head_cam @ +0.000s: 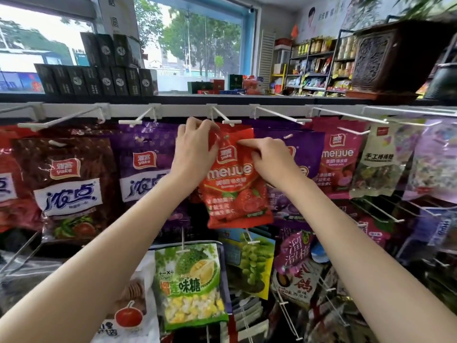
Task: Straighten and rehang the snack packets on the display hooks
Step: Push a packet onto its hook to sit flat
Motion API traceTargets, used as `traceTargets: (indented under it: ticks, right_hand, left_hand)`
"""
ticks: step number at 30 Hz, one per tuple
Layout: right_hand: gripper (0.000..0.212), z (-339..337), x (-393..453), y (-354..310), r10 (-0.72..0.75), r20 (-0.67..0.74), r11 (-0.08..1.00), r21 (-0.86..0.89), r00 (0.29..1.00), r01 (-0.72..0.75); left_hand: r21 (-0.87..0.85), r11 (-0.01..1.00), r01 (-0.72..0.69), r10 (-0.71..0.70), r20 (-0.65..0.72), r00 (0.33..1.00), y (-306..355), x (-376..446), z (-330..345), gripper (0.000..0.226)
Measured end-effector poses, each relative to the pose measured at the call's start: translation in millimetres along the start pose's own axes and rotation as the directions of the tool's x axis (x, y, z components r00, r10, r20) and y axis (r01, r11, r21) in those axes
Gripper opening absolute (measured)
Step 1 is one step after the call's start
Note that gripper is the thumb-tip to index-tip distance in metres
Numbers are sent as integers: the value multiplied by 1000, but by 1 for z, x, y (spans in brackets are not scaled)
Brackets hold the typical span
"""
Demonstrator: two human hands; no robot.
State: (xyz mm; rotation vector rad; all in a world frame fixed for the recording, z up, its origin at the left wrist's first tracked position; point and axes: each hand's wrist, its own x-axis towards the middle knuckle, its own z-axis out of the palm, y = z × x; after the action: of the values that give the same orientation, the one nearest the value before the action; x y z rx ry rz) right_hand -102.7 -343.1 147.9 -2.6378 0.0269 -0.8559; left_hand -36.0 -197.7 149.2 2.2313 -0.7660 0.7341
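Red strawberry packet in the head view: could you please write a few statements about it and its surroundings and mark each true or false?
1. Both hands hold the red strawberry packet near its top: the left hand and the right hand. True.
2. The packet lies flat on a counter. False: it is held up at the white hook of the top row.
3. A durian candy packet hangs lower down. True.
4. The packets just left of the red one are green. False: purple packets hang there.
5. Dark boxes are stacked on the shelf above the hooks. True.
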Motion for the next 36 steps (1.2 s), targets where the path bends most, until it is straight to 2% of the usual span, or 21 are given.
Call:
traceTargets:
  ticks: [1, 3, 5, 7, 10, 12, 14, 19, 24, 27, 31, 33, 36]
  right_hand:
    - [47, 4, -1, -2, -8, 58, 997, -72, 998, 12]
    - [65, 17, -6, -5, -1, 168, 985, -169, 986, 30]
    - [82, 33, -11, -4, 52, 237, 974, -225, 970, 3]
    - [87, 45, -18, -3, 107, 245, 974, -219, 964, -52]
    - [70, 49, -34, -2, 92, 137, 985, -161, 986, -69]
    - [52, 44, -45, -2, 34, 16, 985, -170, 999, -31]
    - [42, 35, -54, 4, -3, -41, 987, -162, 999, -4]
    - [32, 1, -73, 36, -17, -105, 996, -92, 994, 7]
    - [22, -36, -99, 87, 35, -135, 992, -114, 990, -50]
    - [23, -56, -114, 132, 103, -118, 983, -141, 988, -119]
    - [22, -83, -143, 210, 216, 74, 962, -187, 974, -199]
    - [28, -101, -162, 258, 278, 184, 947, -219, 943, -237]
    - [36, -134, -192, 335, 388, 280, 907, -287, 878, -309]
  left_hand:
    - [123, 990, -68, 75, -50, 996, -5, -10, 6, 36]
    - [255, 954, -160, 177, -45, 983, -15, -29, 19, 46]
    - [299, 927, -225, 229, 20, 973, -24, -47, 33, 49]
    - [302, 922, -243, 220, 107, 970, -28, -61, 43, 48]
    - [258, 930, -261, 231, 140, 963, -25, -77, 50, 44]
    - [179, 940, -292, 280, 92, 956, -18, -83, 51, 33]
    - [100, 936, -337, 336, 22, 942, -6, -87, 54, 27]
    - [-57, 917, -395, 390, -87, 917, 40, -91, 73, 24]
    - [-62, 908, -415, 411, -62, 909, 92, -86, 99, 24]
    - [-79, 895, -439, 437, -36, 899, 124, -86, 123, 28]
    - [-87, 913, -399, 404, 58, 913, 178, -89, 171, 34]
    - [-81, 932, -353, 362, 190, 912, 211, -93, 203, 34]
    - [-62, 936, -346, 340, 410, 846, 261, -99, 257, 35]
